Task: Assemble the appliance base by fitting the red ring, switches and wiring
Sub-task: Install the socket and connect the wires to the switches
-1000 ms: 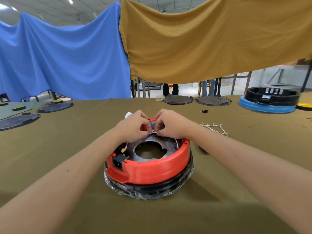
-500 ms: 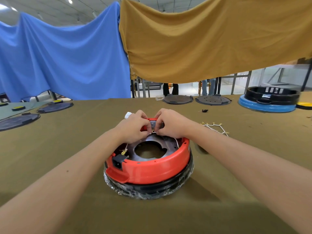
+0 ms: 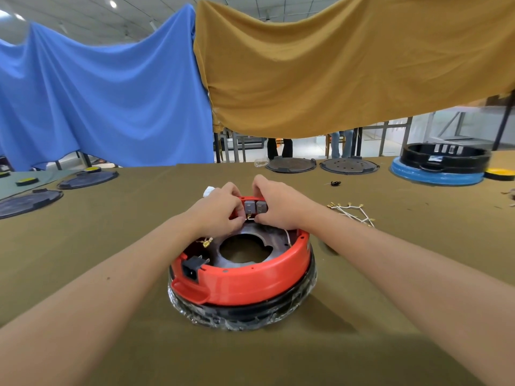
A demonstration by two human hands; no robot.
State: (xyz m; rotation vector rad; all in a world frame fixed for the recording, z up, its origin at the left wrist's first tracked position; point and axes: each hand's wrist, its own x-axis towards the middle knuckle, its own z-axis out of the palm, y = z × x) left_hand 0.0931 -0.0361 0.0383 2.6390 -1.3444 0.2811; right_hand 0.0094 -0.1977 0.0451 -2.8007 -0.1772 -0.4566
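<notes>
Parted slightly since a second ago, baring two grey switches (image 3: 255, 208) on the far wall of the red ring (image 3: 245, 282) that lay hidden behind the knuckles before. Left hand (image 3: 220, 213) curled, fingertips pinching a thin white wire (image 3: 250, 218) with a brass end just under the switches; right hand (image 3: 278, 206) curled too, thumb and forefinger pinching the same wire from the other side, other fingers draped over the ring's far rim. Meeting almost fingertip to fingertip below the switch pair. Seated on a black base (image 3: 242, 313) wrapped in clear film, ring uppermost, at mid table (image 3: 111, 235) straight ahead. Inside, a dark plate (image 3: 276, 240) with a large round hole, a brass terminal (image 3: 206, 242) loose near the left inner wall, another white lead (image 3: 288, 237) running along the right side. Black socket (image 3: 192, 270) set into the near left wall. White object (image 3: 209, 191) peeking out beyond the left knuckles, too hidden to identify. Spare wires (image 3: 351, 213) with brass ends lying to the right, well apart from the ring; small black part (image 3: 335, 183) farther back. Two dark discs (image 3: 320, 165) at the far edge, a black ring on a blue base (image 3: 439, 165) at far right, more dark discs (image 3: 55, 188) with yellow pieces at far left. Blue cloth (image 3: 97, 93) and mustard cloth (image 3: 348, 65) hanging behind.
</notes>
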